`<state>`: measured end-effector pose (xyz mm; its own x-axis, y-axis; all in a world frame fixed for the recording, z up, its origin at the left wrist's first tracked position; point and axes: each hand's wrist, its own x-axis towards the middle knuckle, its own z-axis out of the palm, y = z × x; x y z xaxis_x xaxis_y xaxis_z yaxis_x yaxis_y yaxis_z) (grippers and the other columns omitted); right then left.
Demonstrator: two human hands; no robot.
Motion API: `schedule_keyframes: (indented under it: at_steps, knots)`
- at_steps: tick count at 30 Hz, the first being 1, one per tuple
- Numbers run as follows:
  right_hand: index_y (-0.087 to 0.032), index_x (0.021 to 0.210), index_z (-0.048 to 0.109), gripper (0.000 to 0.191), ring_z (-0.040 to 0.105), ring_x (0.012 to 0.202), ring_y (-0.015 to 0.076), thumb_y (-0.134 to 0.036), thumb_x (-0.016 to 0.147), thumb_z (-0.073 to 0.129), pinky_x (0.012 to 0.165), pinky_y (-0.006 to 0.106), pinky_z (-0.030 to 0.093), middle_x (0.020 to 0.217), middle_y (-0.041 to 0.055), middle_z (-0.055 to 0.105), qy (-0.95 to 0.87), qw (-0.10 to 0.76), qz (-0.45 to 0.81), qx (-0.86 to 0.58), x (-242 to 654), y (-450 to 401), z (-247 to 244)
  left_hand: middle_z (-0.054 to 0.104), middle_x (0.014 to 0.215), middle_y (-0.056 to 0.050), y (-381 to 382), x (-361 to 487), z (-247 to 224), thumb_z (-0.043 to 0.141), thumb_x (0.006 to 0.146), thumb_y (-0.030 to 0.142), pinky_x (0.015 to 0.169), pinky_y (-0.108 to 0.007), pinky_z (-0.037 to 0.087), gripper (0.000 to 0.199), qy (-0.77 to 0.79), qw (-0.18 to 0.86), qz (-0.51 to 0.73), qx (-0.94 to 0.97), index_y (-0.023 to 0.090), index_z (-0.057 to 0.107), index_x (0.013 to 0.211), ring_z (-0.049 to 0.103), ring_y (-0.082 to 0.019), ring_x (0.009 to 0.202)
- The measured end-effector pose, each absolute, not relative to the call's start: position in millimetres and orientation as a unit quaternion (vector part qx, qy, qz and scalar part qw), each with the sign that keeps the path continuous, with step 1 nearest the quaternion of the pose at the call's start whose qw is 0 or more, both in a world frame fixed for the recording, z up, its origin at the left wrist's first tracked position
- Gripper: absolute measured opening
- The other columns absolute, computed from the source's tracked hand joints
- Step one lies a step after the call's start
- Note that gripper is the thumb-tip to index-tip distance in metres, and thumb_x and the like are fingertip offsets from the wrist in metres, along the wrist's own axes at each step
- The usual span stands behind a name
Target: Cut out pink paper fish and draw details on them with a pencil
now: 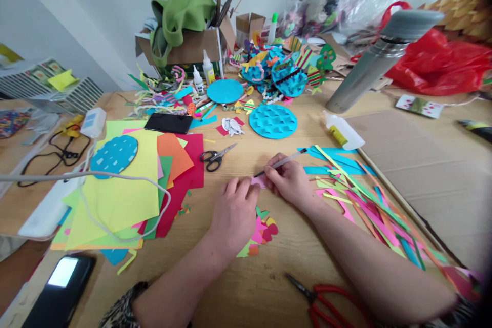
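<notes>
A slim pen (286,160) with a clear barrel and dark tip is pinched in my right hand (290,180). Its tip meets a small pink piece of paper (259,181) on the wooden table. My left hand (236,210) holds that paper down from the left, its fingers bent and close together. Just below lies a little heap of cut paper shapes (265,230), pink, red, green and orange, partly behind my left hand. Black-handled scissors (214,158) rest beyond my left hand, and red-handled scissors (323,300) lie near the front edge.
Coloured paper sheets (123,200) are stacked at left, crossed by a white cable (167,207). Paper strips (369,200) spread beside my right forearm. A glue bottle (344,132) and steel flask (365,69) stand farther right. Another person's arm (19,269) shows at far left, near a phone (59,292).
</notes>
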<state>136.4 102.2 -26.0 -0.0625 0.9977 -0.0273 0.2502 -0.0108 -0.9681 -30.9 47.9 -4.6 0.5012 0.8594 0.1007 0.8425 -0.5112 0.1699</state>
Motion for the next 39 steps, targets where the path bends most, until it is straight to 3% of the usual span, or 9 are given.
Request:
schedule_keyframes:
  at_steps: [39]
  knots:
    - [-0.022, 0.073, 0.051, 0.018, 0.048, 0.035, 0.0116, -0.034, 0.082, 0.058, 0.036, 0.023, 0.036, 0.047, -0.0034, 0.056, -0.58, 0.41, 0.427, -0.56, 136.4, 102.9, -26.9, 0.061, 0.13, -0.011, 47.5, -30.2, -4.7, 0.054, 0.087, 0.009, 0.094, -0.048, 0.05, 0.037, 0.493, 0.04, 0.089, 0.865, 0.015, 0.064, 0.122, 0.052, -0.03, 0.111]
